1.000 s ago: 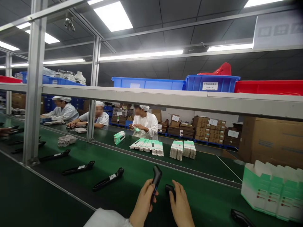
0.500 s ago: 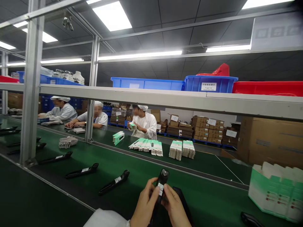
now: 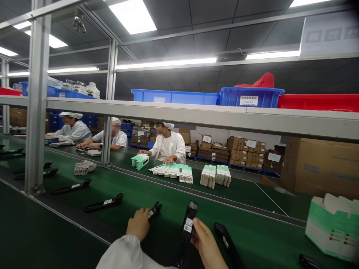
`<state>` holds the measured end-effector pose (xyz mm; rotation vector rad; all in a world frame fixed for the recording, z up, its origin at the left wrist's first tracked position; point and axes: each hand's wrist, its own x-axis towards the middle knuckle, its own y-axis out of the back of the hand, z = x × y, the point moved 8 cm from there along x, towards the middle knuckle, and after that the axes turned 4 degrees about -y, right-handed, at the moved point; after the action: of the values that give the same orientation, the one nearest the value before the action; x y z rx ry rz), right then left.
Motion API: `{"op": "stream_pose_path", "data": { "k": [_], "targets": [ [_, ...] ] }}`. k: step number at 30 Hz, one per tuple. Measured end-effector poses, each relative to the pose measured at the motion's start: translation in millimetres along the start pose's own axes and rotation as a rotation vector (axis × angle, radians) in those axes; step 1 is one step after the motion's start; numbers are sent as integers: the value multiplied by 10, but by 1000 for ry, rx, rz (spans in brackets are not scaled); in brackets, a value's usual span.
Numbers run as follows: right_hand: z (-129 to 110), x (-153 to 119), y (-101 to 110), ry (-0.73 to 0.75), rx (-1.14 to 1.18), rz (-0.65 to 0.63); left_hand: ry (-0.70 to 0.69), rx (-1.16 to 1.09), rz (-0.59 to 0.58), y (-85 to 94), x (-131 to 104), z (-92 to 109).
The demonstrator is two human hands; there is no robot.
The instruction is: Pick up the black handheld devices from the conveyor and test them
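Note:
In the head view my right hand (image 3: 206, 243) grips a long black device (image 3: 187, 229) with an angled head and white labels, its head tilted up. My left hand (image 3: 138, 225) is over a similar black device (image 3: 156, 210) on the green belt, with its fingers closed round the body and covering most of it. Only the head and a bit of label show there. To the right of my right hand, another black device (image 3: 228, 241) with a label lies on the belt.
More black devices (image 3: 104, 203) lie spaced along the green belt (image 3: 134, 194). Green-and-white cartons (image 3: 332, 228) stand at the right. Across the belt, a person (image 3: 168, 144) handles flat cartons (image 3: 171, 170). A metal post (image 3: 36, 112) and shelf (image 3: 179, 112) frame the station.
My left hand has left the device in my right hand and moved left to another one on the belt. The belt devices have shifted right. The person opposite has lowered their hands to the cartons.

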<state>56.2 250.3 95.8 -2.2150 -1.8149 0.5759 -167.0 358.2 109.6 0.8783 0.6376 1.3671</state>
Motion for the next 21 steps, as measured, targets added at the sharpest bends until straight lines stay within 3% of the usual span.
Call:
{"op": "stream_pose_path", "data": {
  "k": [4, 8, 10, 16, 21],
  "targets": [
    [26, -34, -26, -77, 7, 2, -7, -296, -103, -166, -101, 242],
    [149, 32, 6, -142, -121, -17, 219, -1146, -237, -435, -304, 484],
    [201, 115, 77, -122, -235, -7, 291, -1407, -271, -522, -403, 628],
    [184, 324, 300, 23, -620, 71, 327, -1573, -428, -673, -623, 950],
    [84, 294, 348, 69, -955, 187, 269, -1578, -433, -692, -701, 1088]
  ]
}}
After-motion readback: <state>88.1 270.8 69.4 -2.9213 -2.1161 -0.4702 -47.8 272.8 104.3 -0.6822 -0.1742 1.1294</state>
